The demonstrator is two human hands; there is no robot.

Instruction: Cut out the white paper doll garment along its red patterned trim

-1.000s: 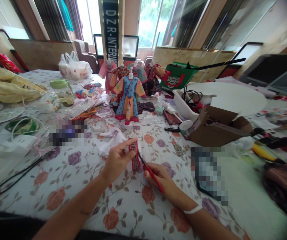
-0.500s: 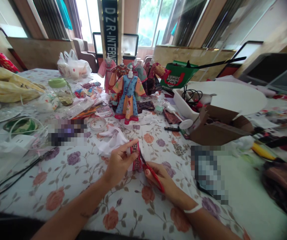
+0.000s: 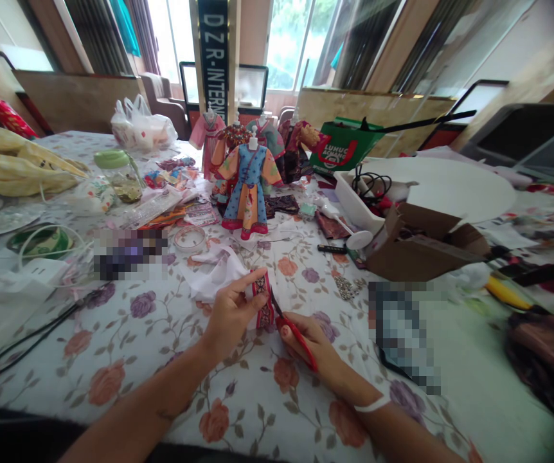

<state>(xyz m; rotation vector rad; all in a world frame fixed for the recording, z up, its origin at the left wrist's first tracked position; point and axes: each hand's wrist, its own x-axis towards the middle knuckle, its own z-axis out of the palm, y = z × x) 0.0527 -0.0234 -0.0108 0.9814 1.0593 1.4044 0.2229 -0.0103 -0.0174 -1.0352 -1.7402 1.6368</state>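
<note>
Pinched between the thumb and fingers of my left hand (image 3: 231,313) is a red and black patterned ribbon (image 3: 263,311). White cloth (image 3: 214,271) lies just behind that hand. My right hand (image 3: 313,344) is closed around red-handled scissors (image 3: 298,339), whose dark blades point up and left at the ribbon's right edge. Whether the blades touch the ribbon is too small to tell. Beyond my hands, a small blue and orange dress (image 3: 247,186) stands upright on a stand, with several other small dresses (image 3: 207,138) behind it.
A flowered cloth (image 3: 161,360) covers the table. To the right are an open cardboard box (image 3: 402,254), a white tray (image 3: 361,206) and a green bag (image 3: 342,145). A tape roll (image 3: 189,238), a jar (image 3: 125,180) and cables (image 3: 36,337) lie to the left.
</note>
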